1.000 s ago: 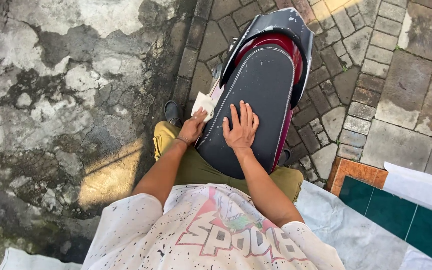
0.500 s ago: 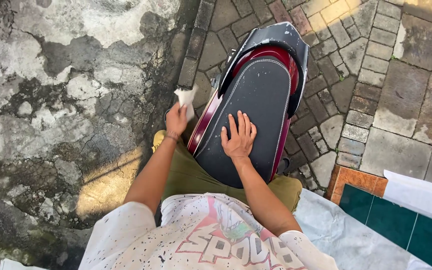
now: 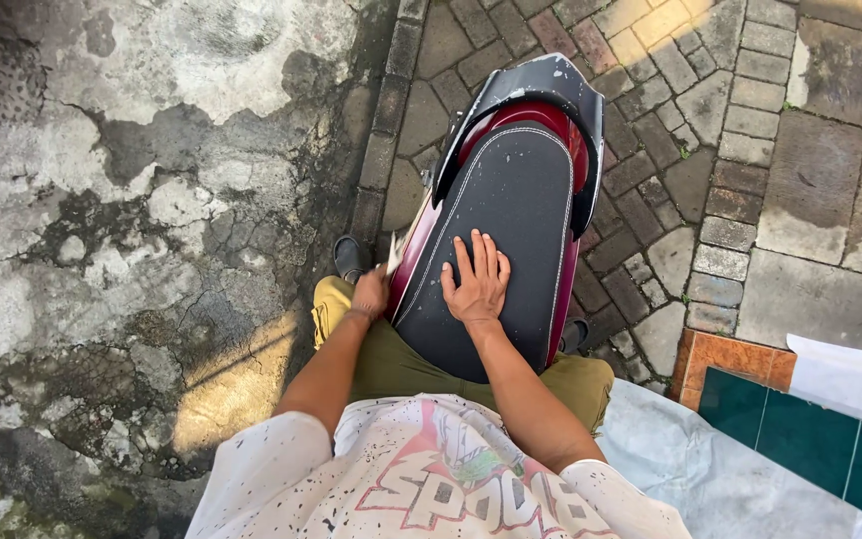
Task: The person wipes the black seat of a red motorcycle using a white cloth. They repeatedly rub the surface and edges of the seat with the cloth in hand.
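One pale cloth (image 3: 394, 255), perhaps, half-hidden behind left hand (image 3: 369, 294).

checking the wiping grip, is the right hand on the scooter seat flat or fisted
Flat. The right hand lies palm down with fingers spread on the black padded scooter seat.

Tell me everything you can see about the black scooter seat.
The black padded scooter seat looks like textured vinyl with pale stitching along its edges, speckled with light flecks. It sits on dark red bodywork, narrowing toward a black rear grab rail. The right hand lies flat on it, fingers spread. The left hand is beside its left edge.
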